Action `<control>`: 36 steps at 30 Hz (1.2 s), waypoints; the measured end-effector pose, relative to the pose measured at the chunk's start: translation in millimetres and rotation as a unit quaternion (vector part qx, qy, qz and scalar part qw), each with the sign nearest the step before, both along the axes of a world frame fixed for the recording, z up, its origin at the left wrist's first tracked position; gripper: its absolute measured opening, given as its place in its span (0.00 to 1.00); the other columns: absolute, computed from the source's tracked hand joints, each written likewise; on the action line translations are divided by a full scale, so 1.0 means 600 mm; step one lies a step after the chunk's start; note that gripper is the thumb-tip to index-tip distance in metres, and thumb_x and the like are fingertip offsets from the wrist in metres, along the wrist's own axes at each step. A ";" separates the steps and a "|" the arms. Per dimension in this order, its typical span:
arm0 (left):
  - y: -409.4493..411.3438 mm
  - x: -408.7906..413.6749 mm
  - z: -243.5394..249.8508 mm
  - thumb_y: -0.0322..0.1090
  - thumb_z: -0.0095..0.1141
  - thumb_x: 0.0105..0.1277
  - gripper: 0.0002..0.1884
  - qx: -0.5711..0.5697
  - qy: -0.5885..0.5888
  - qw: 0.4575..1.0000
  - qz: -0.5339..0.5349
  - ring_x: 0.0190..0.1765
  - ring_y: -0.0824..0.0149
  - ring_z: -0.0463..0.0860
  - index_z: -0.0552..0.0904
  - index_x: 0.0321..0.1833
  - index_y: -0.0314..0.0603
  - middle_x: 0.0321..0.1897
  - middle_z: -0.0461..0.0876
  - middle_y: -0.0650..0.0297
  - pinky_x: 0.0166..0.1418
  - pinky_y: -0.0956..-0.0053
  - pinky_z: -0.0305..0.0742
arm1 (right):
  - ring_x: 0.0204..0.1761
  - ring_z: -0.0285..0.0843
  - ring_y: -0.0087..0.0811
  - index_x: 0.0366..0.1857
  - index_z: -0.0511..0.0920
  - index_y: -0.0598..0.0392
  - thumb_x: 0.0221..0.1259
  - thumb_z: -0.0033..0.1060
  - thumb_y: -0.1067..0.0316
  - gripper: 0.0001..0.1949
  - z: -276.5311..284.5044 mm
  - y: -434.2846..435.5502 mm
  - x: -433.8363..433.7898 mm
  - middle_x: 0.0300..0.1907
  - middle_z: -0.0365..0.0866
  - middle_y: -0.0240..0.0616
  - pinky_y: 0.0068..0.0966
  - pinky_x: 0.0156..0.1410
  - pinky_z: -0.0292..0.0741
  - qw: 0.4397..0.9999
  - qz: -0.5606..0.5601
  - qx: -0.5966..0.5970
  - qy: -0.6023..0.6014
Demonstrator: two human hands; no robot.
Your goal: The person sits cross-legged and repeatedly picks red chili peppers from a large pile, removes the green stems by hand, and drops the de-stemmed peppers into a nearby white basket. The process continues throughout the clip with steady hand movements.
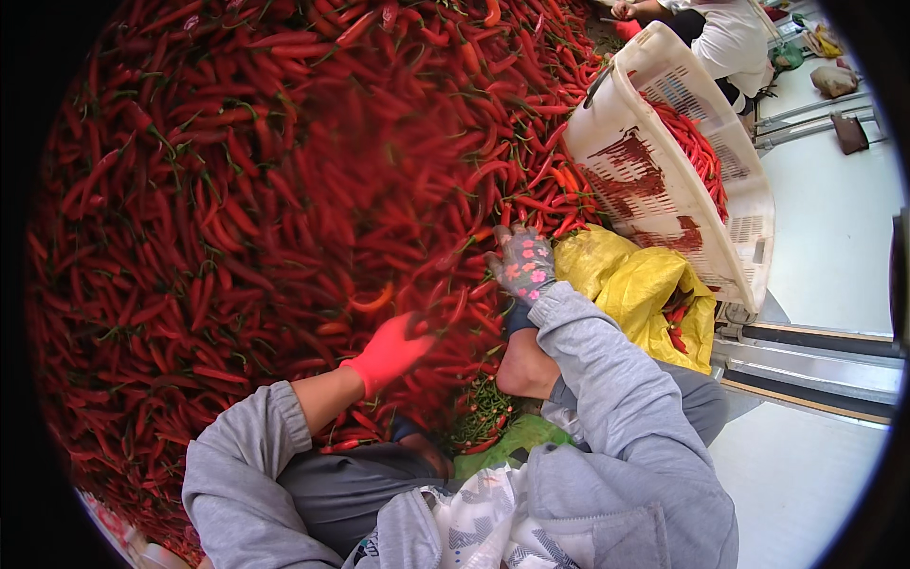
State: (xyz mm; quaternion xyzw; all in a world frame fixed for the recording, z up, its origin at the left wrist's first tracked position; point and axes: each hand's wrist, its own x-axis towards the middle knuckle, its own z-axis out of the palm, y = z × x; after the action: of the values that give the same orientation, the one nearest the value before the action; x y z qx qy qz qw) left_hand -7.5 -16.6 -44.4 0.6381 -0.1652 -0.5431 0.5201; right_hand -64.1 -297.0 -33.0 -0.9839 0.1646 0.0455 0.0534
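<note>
A large heap of red chili peppers (213, 213) spreads before me and to the left. My left hand (394, 350), in a bright red glove with dark fingertips, is over the near part of the heap; whether it grips a pepper cannot be made out. My right hand (525, 263), in a grey glove with pink and orange flowers, rests at the heap's right edge, beside a yellow woven sack (643, 284); its fingers are bent and what lies under them is hidden. Green pepper stems (487, 412) lie in a small pile between my legs. The middle of the view is partly blurred.
A tilted white plastic crate (622, 163), stained red and holding peppers, stands at the right. Another person (725, 43) sits beyond it. Green sheeting (540, 435) lies under my legs. Metal rails (810, 366) cross the pale surface at right.
</note>
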 end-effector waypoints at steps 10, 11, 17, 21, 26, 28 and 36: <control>-0.011 0.018 0.049 0.25 0.52 0.69 0.17 -0.066 -0.111 0.985 0.118 0.40 0.76 0.75 0.77 0.60 0.36 0.40 0.78 0.67 0.45 0.78 0.73 | 0.35 0.80 0.43 0.32 0.78 0.50 0.51 0.69 0.59 0.10 0.028 0.007 0.018 0.31 0.79 0.38 0.40 0.41 0.77 0.977 0.135 0.082 -0.141; -0.016 0.023 0.060 0.25 0.52 0.69 0.18 -0.091 -0.238 0.962 0.101 0.41 0.75 0.75 0.77 0.62 0.36 0.40 0.78 0.66 0.46 0.79 0.73 | 0.33 0.81 0.42 0.33 0.80 0.51 0.52 0.70 0.64 0.08 0.049 0.016 0.003 0.30 0.80 0.38 0.37 0.39 0.79 0.971 0.128 0.124 -0.162; -0.023 0.018 0.103 0.30 0.56 0.65 0.20 -0.117 -0.197 0.972 -0.042 0.47 0.47 0.84 0.77 0.60 0.36 0.46 0.83 0.47 0.50 0.63 0.78 | 0.39 0.88 0.31 0.44 0.84 0.61 0.61 0.67 0.70 0.10 0.092 0.151 -0.082 0.39 0.89 0.42 0.27 0.44 0.82 0.812 -0.095 0.563 -0.126; -0.011 0.004 0.079 0.32 0.56 0.64 0.17 -0.002 -0.110 0.992 -0.060 0.46 0.47 0.84 0.77 0.55 0.35 0.41 0.84 0.44 0.47 0.61 0.78 | 0.38 0.88 0.39 0.44 0.85 0.58 0.60 0.66 0.70 0.10 0.079 0.175 -0.088 0.37 0.88 0.44 0.31 0.44 0.82 0.889 -0.029 0.438 -0.129; -0.004 0.004 0.048 0.31 0.55 0.67 0.12 0.043 -0.087 0.994 0.058 0.36 0.59 0.83 0.76 0.51 0.36 0.34 0.83 0.54 0.40 0.67 0.77 | 0.37 0.87 0.47 0.39 0.85 0.57 0.62 0.63 0.60 0.11 0.077 0.174 -0.126 0.34 0.86 0.49 0.37 0.42 0.81 0.910 0.089 0.394 0.095; -0.006 0.012 0.048 0.28 0.54 0.68 0.05 0.021 0.075 0.981 0.180 0.34 0.74 0.79 0.76 0.43 0.36 0.28 0.79 0.65 0.36 0.73 0.75 | 0.37 0.86 0.47 0.36 0.85 0.56 0.64 0.60 0.54 0.15 0.073 0.156 -0.130 0.29 0.84 0.54 0.42 0.44 0.80 0.868 0.177 0.330 0.327; -0.016 0.026 0.066 0.28 0.63 0.63 0.09 0.028 0.088 0.965 0.244 0.27 0.78 0.73 0.76 0.41 0.40 0.26 0.75 0.72 0.31 0.78 0.68 | 0.46 0.82 0.53 0.47 0.80 0.54 0.62 0.61 0.54 0.17 -0.015 0.075 0.113 0.44 0.82 0.48 0.46 0.47 0.78 0.995 0.061 0.083 0.003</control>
State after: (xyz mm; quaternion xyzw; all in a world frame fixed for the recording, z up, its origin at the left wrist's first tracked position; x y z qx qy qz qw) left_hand 8.3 -26.1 -4.9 0.6231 0.0573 -0.4580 0.6314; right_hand 3.8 -251.9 -42.0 -0.9840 0.1001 0.0654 0.1319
